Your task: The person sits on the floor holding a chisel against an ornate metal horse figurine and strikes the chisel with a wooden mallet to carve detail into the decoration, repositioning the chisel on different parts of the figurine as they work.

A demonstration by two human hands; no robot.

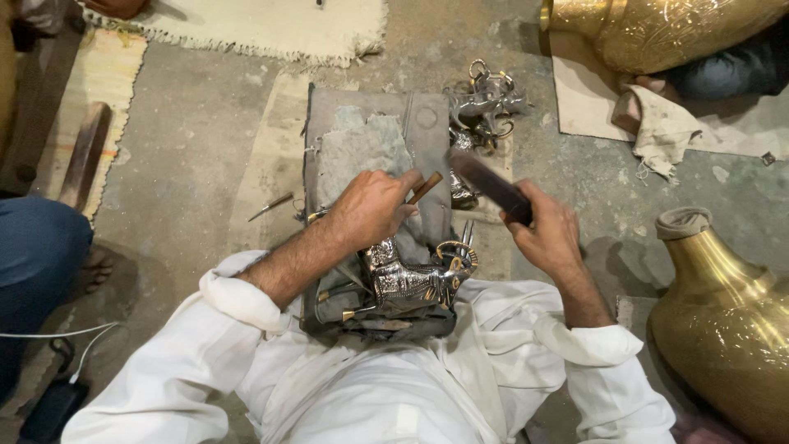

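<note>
Because the left hand pinches a thin chisel just above the silver elephant figurine on the work block, a skewed blow from the dark mallet, gripped in the right hand, could likely slip and mar the figurine.

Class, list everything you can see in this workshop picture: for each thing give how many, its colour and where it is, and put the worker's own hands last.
Metal animal figure: one, silver with brass trim, on the pad at the worker's lap.
Work pad: one, grey, on the floor in front of the worker.
More metal figures: a small heap, silver, beyond the pad's right corner.
Brass vases: two, gold, far right, top and bottom.
Rag: one, beige, beside the upper vase.
Fringed mat: one, cream, top of view.
Left hand: holds a thin brown punch.
Right hand: grips a dark mallet.
</note>
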